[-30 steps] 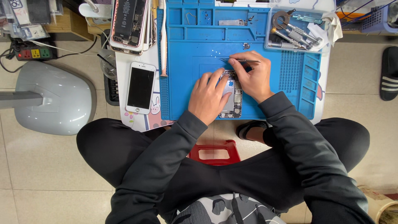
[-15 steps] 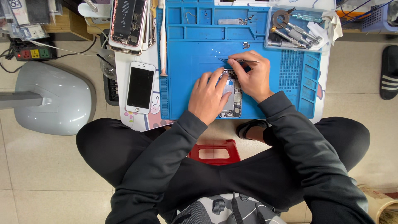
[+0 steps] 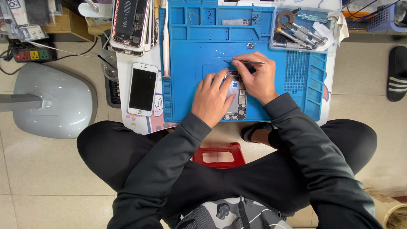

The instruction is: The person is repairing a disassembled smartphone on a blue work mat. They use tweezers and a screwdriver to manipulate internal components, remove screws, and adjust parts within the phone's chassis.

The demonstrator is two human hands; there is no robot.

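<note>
lamp base: [image 3: 55, 101] grey, on the floor off the table's left edge.
white phone: [image 3: 143, 89] we see it screen-up at the table's left edge, just beside the mat.
mat: [image 3: 190, 55] blue, covers most of the table.
left hand: [image 3: 213, 98] flat, fingers spread narrow, pressing on the open phone; grips nothing.
open phone: [image 3: 237, 99] at the mat's near edge, centre. Long axis runs near-to-far, away from us. Partly under both hands.
right hand: [image 3: 256, 76] pinching tweezers, touching the phone's far end.
tweezers: [image 3: 243, 62] lie left-right, across the phone's axis, tip pointing left just beyond its far end.
nearer hand: we judge the right is closer to that far end; the left covers the phone's left side.
tool tray: [image 3: 296, 32] mat's far right corner, well apart.
</note>
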